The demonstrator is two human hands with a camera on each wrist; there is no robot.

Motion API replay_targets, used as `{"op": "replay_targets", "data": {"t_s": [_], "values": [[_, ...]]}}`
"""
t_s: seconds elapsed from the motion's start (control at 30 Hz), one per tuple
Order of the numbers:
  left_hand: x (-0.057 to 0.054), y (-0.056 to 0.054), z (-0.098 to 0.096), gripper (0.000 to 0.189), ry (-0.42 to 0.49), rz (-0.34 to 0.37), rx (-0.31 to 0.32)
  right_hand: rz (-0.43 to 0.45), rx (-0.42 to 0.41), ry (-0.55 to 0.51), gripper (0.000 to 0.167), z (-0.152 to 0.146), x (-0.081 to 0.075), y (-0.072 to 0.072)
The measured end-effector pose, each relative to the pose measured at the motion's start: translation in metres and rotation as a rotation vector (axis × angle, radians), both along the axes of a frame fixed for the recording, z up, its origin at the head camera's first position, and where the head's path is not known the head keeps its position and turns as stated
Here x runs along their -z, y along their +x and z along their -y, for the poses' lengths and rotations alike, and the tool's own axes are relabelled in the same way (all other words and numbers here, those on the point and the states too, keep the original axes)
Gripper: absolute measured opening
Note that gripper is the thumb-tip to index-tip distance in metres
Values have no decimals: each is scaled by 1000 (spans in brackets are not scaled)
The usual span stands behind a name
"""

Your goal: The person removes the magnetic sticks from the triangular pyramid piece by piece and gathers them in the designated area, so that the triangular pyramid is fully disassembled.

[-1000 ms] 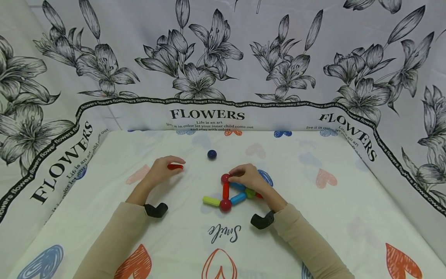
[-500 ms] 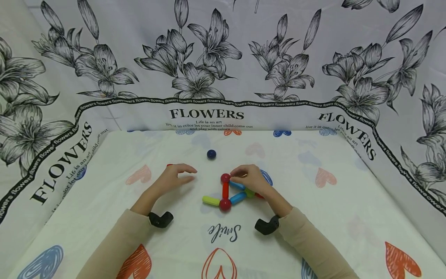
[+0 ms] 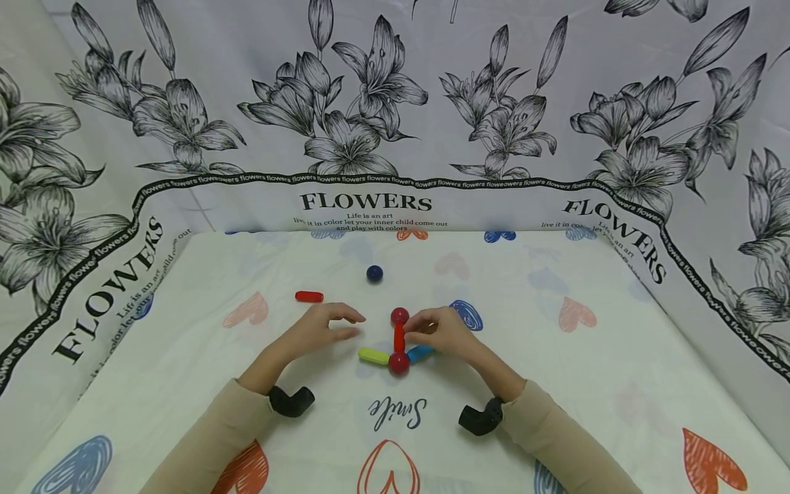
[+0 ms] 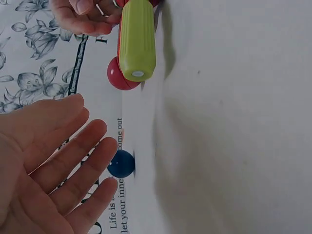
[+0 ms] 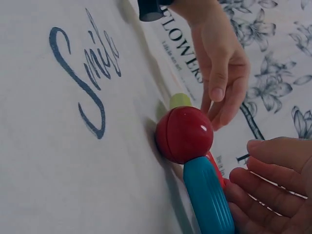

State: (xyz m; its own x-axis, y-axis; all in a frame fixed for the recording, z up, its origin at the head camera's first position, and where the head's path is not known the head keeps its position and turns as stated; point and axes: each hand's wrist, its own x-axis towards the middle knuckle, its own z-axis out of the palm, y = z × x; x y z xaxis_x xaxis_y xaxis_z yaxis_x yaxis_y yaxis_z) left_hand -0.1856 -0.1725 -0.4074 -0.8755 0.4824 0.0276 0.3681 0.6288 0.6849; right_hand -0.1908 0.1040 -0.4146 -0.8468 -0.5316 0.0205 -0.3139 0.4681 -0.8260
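Overhead, the head view shows the left hand (image 3: 321, 331) hovering with relaxed, straight fingers that hold nothing, just left of a small toy build on the counter (image 3: 555, 384). That build has a red ball (image 3: 399, 363) at the near joint, a yellow-green stick (image 3: 374, 355) running left from it, a red stick (image 3: 399, 337) rising to a second red ball (image 3: 399, 315), and a blue stick (image 3: 420, 353) angling right. The right hand (image 3: 446, 334) covers the blue stick's far end with curled fingers; whether they pinch it is hard to tell. A loose red stick (image 3: 308, 296) and a dark blue ball (image 3: 374, 274) lie farther back, apart from both hands. From the left wrist, the palm is spread and empty, with the yellow-green stick (image 4: 138, 39) ahead. From the right wrist, the curled fingers (image 5: 268, 187) sit against the blue stick (image 5: 208, 197), which meets the red ball (image 5: 184, 134).
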Motion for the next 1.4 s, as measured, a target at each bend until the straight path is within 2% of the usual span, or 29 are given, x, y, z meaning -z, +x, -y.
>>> {"op": "replay_targets", "data": {"t_s": [0.2,0.4,0.6,0.83,1.1,1.4], "values": [[-2,5,-8,28,2,28,57,-46,-80,42,20,-1,4,7],[0,7,-14,27,7,48,89,-134,-142,88,22,1,7,12],[3,11,-19,26,13,101,106,-169,-193,140,27,3,6,15],[6,12,-27,26,-1,134,124,-181,-182,183,31,5,4,18],[7,12,-31,25,-34,108,178,-178,-181,168,30,6,4,18],[7,14,-33,22,-53,88,202,-173,-180,160,28,6,5,18]]}}
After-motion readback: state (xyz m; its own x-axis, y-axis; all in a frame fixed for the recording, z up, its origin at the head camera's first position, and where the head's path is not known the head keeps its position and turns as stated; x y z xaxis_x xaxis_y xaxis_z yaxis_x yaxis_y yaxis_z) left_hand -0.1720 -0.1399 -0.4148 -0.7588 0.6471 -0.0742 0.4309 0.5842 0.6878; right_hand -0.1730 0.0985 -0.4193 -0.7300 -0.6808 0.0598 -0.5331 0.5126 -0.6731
